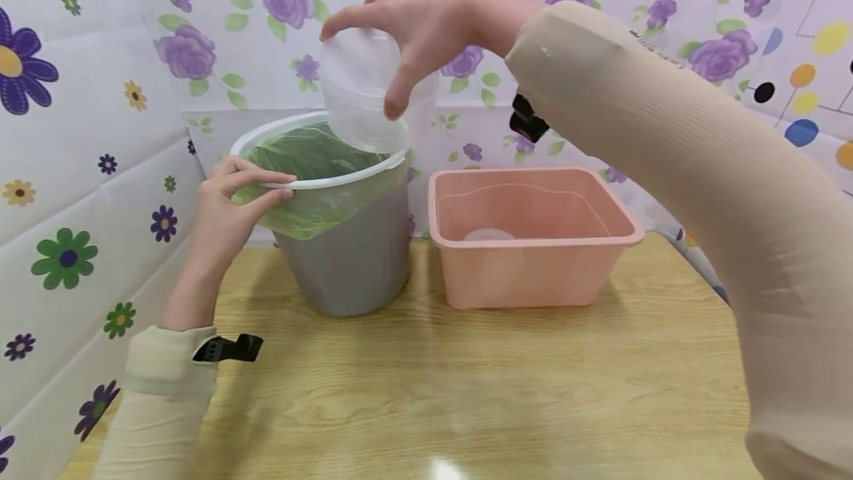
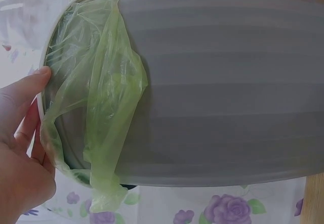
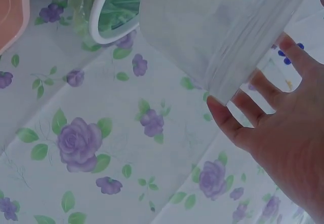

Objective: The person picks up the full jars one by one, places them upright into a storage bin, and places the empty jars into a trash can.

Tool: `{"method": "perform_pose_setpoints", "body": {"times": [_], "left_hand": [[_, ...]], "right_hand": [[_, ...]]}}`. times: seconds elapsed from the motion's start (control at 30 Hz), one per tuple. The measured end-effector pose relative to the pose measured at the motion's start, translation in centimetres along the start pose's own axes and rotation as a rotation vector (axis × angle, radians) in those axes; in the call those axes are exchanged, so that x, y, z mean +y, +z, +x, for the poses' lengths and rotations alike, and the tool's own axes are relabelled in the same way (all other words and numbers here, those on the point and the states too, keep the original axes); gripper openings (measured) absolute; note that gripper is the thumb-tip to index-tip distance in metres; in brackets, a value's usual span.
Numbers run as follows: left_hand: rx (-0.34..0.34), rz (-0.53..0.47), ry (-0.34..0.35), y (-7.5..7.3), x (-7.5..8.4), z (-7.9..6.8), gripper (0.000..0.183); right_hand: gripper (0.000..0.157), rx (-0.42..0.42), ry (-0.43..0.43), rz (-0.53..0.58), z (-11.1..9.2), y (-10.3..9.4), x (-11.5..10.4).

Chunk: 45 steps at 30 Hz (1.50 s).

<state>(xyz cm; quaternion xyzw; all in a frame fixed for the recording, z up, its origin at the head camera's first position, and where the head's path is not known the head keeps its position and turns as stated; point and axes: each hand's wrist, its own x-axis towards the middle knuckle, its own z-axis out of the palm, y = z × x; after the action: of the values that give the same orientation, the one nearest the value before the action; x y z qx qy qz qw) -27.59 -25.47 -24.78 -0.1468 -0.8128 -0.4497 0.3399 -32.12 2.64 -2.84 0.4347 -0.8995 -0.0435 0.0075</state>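
Note:
A grey trash bin stands on the table, lined with a green plastic bag folded over its edge. On the near left of its white rim, my left hand pinches the rim and bag between thumb and fingers. My right hand grips a clear plastic tub from above, fingers and thumb spread around its wider end. The tub is tilted over the right side of the bin's opening. In the right wrist view the tub looks cloudy and see-through; its contents cannot be made out.
To the right of the bin stands a pink rectangular plastic basin, with a clear round item partly visible inside. Both stand on a wood-grain table. Flower-patterned sheets hang close behind and at the left.

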Motion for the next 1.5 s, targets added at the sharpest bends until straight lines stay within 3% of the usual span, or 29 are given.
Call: {"method": "perform_pose_setpoints", "body": {"times": [0.27, 0.67, 1.5], "left_hand": [[0.006, 0.023, -0.009, -0.3, -0.1, -0.1, 0.023], [0.012, 0.026, -0.028, -0.8, 0.2, -0.4, 0.021], [0.004, 0.027, -0.037, -1.0, 0.3, -0.4, 0.022]], "right_hand": [[0.104, 0.019, 0.076, 0.003, 2.2, -0.6, -0.1], [0.107, -0.03, 0.058, -0.023, 6.2, 0.7, -0.7], [0.107, -0.197, 0.05, 0.037, 8.8, 5.2, -1.1]]}}
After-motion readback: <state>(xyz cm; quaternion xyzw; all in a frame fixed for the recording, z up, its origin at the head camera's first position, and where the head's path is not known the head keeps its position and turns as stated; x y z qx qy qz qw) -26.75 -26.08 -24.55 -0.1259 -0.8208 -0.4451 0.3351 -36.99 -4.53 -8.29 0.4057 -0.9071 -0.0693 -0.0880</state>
